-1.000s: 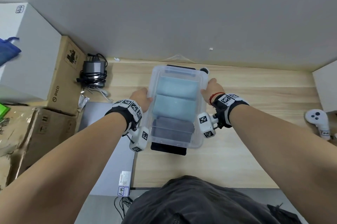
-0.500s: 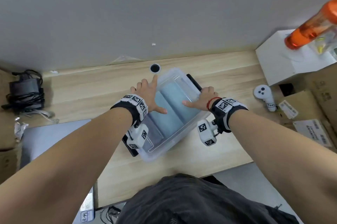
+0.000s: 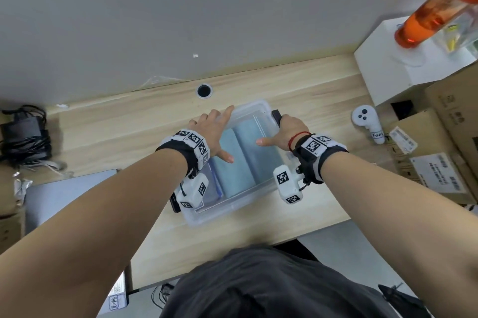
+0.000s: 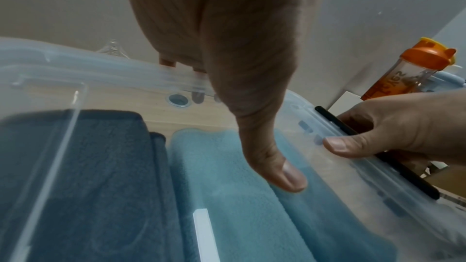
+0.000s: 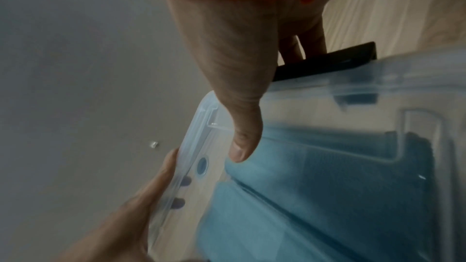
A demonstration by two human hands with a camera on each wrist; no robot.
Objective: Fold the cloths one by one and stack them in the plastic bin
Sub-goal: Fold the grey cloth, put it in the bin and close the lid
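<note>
Your lidded bin, swung askew on the worktop within the last second, holds three folded cloths; your left grip hooks its far rim, your right grip curls round the black latch: stacking looks finished.

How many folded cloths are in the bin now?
3: dark grey cloth at one end, light blue cloth mid-bin, second blue cloth by the right hand. Others may lie underneath.

Clear glossy plastic bin, fuzzy matt cloths, matt wood-grain desk
</note>
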